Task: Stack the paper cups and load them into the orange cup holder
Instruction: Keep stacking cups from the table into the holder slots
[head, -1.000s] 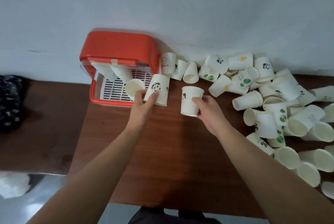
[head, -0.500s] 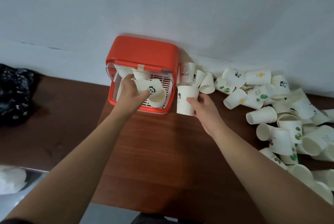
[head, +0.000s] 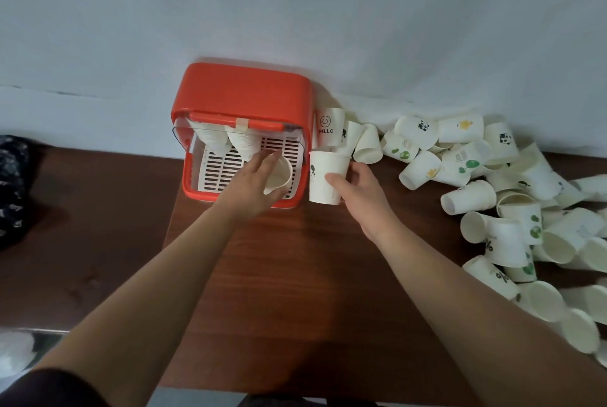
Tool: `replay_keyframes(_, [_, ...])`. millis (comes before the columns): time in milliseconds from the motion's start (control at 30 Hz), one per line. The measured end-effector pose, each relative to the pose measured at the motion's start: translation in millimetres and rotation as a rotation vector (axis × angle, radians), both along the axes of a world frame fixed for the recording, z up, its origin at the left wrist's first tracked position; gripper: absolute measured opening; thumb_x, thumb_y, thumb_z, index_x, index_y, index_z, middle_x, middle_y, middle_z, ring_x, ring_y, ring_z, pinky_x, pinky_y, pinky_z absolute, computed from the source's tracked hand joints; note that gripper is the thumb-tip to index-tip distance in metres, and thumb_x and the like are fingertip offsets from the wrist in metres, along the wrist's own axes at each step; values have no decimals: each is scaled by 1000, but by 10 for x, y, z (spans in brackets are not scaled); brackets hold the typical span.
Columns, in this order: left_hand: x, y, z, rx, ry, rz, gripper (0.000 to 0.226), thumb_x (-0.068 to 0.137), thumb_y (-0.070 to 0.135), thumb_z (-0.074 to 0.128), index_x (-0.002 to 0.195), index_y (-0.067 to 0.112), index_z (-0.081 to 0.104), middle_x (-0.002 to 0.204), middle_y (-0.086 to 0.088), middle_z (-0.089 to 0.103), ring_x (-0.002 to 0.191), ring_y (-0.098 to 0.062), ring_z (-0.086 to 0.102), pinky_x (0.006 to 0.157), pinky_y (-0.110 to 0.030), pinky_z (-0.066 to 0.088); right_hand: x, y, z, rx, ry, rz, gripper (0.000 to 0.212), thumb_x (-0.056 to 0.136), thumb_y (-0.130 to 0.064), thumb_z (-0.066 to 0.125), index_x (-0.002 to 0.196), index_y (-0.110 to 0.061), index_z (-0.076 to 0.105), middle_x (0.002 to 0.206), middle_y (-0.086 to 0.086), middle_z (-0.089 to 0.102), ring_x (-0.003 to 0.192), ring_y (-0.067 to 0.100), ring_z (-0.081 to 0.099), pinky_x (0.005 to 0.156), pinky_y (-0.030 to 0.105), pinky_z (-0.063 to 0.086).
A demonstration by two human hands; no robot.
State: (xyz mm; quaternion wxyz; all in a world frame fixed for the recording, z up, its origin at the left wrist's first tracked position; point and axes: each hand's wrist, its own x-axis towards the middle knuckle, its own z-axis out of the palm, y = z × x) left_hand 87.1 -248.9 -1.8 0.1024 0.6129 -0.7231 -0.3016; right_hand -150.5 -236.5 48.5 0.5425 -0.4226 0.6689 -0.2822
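Note:
The orange cup holder (head: 243, 94) stands against the wall with its front open and a white slotted tray inside. Two stacks of white cups (head: 226, 140) lean in its back. My left hand (head: 253, 183) reaches into the holder and holds a paper cup (head: 279, 176) lying on its side over the tray, mouth toward me. My right hand (head: 358, 183) grips an upright white paper cup (head: 325, 176) on the table just right of the holder.
Several loose paper cups (head: 492, 183) lie heaped on the brown wooden table (head: 295, 275) to the right, some against the wall. A "HELLO" cup (head: 328, 126) stands beside the holder. A dark patterned object (head: 13, 190) sits at far left.
My left hand carried its cup from in front of the holder into it, over the tray. My right hand moved its upright cup closer to the holder's right side.

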Motion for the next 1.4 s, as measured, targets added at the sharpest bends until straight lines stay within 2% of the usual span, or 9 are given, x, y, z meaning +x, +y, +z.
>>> replay_keyframes(133, [46, 27, 109, -14, 135, 88, 73, 95, 57, 53, 157, 27, 29, 162, 2, 29, 148, -18, 27, 121, -41, 26, 178, -43, -6, -66, 2, 68, 56, 83, -35, 75, 133, -24, 50, 127, -9, 63, 114, 8, 61, 101, 44, 52])
replay_keyframes(333, [144, 35, 493, 23, 643, 231, 50, 99, 51, 55, 143, 27, 50, 134, 10, 62, 125, -7, 56, 102, -32, 49, 477, -143, 95, -224, 25, 285, 71, 86, -30, 76, 143, -34, 34, 138, -9, 56, 121, 8, 56, 93, 27, 52])
replay_keyframes(500, [244, 2, 478, -21, 689, 217, 46, 101, 38, 57, 142, 20, 53, 134, 6, 63, 125, -14, 58, 103, -31, 50, 686, -240, 72, -267, 33, 336, 64, 80, -40, 75, 134, -45, 40, 134, -16, 55, 127, 10, 53, 104, 44, 50])
replay_keyframes(667, [299, 8, 310, -9, 636, 237, 53, 96, 38, 63, 145, 21, 50, 134, 9, 61, 123, -3, 57, 98, -18, 50, 744, -235, -17, -260, 105, 369, 58, 88, -42, 72, 138, -31, 44, 137, -12, 55, 128, 9, 52, 107, 37, 46])
replay_keyframes(800, [326, 9, 185, 25, 549, 208, 67, 88, 55, 65, 147, 31, 45, 140, 12, 57, 130, -5, 51, 109, -35, 46, 688, -187, -97, -249, 145, 405, 61, 91, -37, 71, 143, -33, 41, 134, -21, 50, 125, 1, 45, 94, 15, 36])
replay_keyframes(933, [320, 6, 167, 11, 457, 188, 70, 87, 58, 59, 151, 37, 40, 147, 11, 52, 130, -10, 49, 105, -34, 46, 701, -180, -188, -273, 199, 404, 53, 93, -31, 70, 141, -28, 47, 136, -12, 55, 126, 8, 51, 108, 37, 45])
replay_keyframes(1067, [335, 12, 129, 1, 446, 165, 66, 91, 47, 62, 151, 28, 41, 141, 11, 51, 125, -7, 49, 95, -13, 45, 739, -148, -227, -274, 190, 395, 54, 90, -29, 73, 139, -25, 50, 126, -16, 56, 117, 4, 53, 104, 36, 49])
replay_keyframes(1233, [407, 14, -55, 20, 390, 132, 63, 95, 37, 65, 152, 22, 41, 142, 1, 45, 125, -12, 48, 98, -25, 53, 755, -162, -363, -303, 296, 427, 58, 92, -34, 69, 145, -25, 48, 140, -6, 56, 128, 11, 52, 108, 40, 46])
replay_keyframes(1400, [394, -34, -43, 45, 305, 134, 65, 98, 40, 61, 155, 23, 35, 146, -2, 47, 119, -9, 49, 98, -30, 47, 795, -205, -415, -324, 422, 465, 56, 98, -34, 60, 150, -17, 44, 143, 3, 56, 131, 18, 51, 110, 40, 43])
